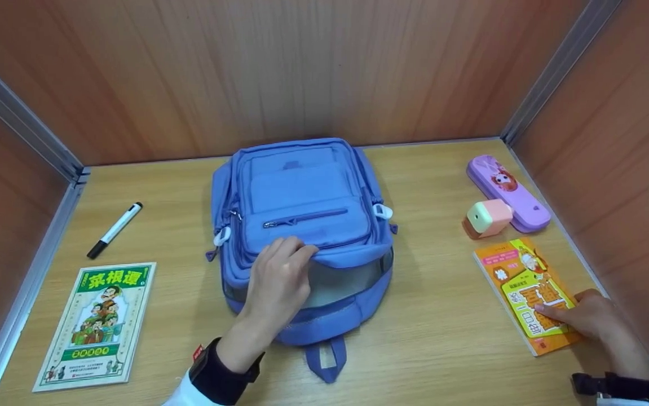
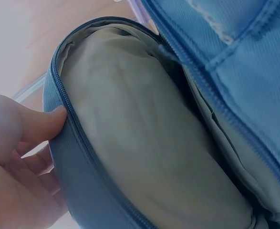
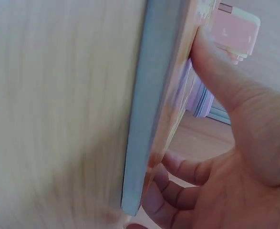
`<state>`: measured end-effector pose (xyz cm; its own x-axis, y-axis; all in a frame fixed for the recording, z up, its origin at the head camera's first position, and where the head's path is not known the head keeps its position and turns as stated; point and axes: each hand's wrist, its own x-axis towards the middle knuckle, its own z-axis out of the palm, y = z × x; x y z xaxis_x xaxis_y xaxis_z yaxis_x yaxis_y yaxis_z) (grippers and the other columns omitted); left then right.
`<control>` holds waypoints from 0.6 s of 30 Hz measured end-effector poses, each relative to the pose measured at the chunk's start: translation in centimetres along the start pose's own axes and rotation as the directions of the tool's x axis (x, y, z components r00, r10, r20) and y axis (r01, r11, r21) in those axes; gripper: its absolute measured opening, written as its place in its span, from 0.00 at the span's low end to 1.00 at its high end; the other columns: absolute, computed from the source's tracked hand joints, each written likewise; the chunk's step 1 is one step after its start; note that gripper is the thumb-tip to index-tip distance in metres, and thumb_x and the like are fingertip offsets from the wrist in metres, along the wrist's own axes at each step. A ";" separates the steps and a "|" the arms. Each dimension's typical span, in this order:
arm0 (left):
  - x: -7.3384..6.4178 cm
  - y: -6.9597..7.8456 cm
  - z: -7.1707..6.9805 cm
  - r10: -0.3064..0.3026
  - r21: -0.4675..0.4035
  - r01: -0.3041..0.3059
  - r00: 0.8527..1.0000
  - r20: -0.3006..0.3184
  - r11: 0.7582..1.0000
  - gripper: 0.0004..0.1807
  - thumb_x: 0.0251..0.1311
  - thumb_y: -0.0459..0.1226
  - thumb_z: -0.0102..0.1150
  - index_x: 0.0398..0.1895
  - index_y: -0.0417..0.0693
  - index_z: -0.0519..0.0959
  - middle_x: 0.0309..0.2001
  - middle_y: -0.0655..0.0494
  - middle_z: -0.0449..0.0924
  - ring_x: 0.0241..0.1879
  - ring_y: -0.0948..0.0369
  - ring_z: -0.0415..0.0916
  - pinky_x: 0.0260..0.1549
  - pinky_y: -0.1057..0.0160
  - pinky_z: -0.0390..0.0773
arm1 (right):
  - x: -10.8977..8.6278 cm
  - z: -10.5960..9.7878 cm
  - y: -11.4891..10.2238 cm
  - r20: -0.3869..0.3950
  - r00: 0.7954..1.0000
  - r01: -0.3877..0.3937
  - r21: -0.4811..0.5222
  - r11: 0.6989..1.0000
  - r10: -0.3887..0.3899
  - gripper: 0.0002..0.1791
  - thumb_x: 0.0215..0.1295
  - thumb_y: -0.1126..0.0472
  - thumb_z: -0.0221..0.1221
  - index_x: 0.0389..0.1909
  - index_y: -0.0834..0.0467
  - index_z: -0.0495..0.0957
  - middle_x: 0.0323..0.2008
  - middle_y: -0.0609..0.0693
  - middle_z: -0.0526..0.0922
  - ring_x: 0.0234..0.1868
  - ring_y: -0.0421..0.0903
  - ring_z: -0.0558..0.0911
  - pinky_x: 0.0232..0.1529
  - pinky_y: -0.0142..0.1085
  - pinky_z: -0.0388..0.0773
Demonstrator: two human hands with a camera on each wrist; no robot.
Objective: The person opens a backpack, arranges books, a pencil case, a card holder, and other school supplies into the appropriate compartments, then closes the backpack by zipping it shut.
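A blue backpack (image 1: 296,186) lies on the table with its main compartment unzipped. My left hand (image 1: 280,276) pinches the zippered edge of its opening between thumb and fingers, holding the front panel up. In the left wrist view the grey lining (image 2: 125,119) shows inside the gap. At the right, my right hand (image 1: 597,318) grips an orange book (image 1: 499,262) by its near right edge. The thumb lies on the cover and the other fingers curl at the book's edge, partly hidden in the head view.
A purple pencil case (image 1: 519,194) and a small pink box-shaped object (image 1: 496,217) sit behind the orange book. On the left lie a black-and-white marker (image 1: 115,230) and a green comic-style book (image 1: 96,327). Wooden panels (image 1: 301,73) stand at the back and both sides.
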<state>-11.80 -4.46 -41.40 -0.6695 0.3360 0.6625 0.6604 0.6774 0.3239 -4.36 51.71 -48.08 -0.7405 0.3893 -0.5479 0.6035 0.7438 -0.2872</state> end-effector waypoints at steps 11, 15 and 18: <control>0.3 0.5 0.2 -0.041 -0.038 0.040 0.999 -0.014 0.998 0.15 0.50 0.17 0.66 0.37 0.38 0.90 0.32 0.51 0.82 0.33 0.54 0.78 0.27 0.60 0.77 | -0.3 -0.2 -0.2 -0.004 0.999 -0.035 -0.034 0.999 0.035 0.70 0.53 0.22 0.66 0.56 0.88 0.57 0.42 0.71 0.71 0.46 0.62 0.72 0.42 0.45 0.75; 0.5 0.7 0.1 -0.058 -0.048 0.057 0.998 -0.006 0.997 0.14 0.51 0.18 0.67 0.38 0.39 0.90 0.32 0.51 0.82 0.33 0.54 0.78 0.28 0.60 0.78 | -0.8 -0.3 0.2 0.008 1.000 0.009 -0.043 0.999 -0.009 0.71 0.60 0.23 0.61 0.62 0.91 0.50 0.53 0.86 0.64 0.55 0.75 0.71 0.55 0.58 0.78; 0.5 0.6 0.0 -0.059 -0.050 0.059 0.998 -0.008 0.997 0.14 0.51 0.18 0.67 0.38 0.39 0.90 0.33 0.51 0.82 0.33 0.55 0.78 0.28 0.60 0.78 | -1.6 -0.3 0.7 -0.013 0.997 0.075 0.041 0.996 -0.075 0.62 0.68 0.27 0.56 0.61 0.89 0.55 0.51 0.85 0.70 0.50 0.71 0.79 0.50 0.55 0.83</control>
<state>-11.72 -3.84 -40.89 -0.7045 0.2900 0.6477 0.6361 0.6627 0.3953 -2.85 51.74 -47.17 -0.7873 0.3397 -0.5145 0.5576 0.7483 -0.3593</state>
